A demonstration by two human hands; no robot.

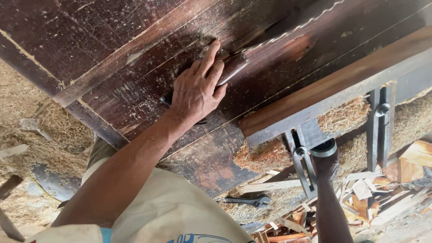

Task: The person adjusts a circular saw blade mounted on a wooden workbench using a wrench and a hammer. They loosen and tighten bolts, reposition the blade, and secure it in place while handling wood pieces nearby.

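My left hand lies on a dark, scratched wooden saw table, fingers pointing up and to the right. It presses a small reddish-brown wood block against the table, the index finger stretched along it. A toothed saw blade runs from the block's far end toward the top right. My right hand reaches under the table's edge at the right and is closed around a round metal knob on a steel bracket. Part of the block is hidden under my fingers.
A long wooden rail runs along the table's right edge, with steel brackets below it. Sawdust is heaped under the table. An adjustable wrench and several wood offcuts lie on the floor.
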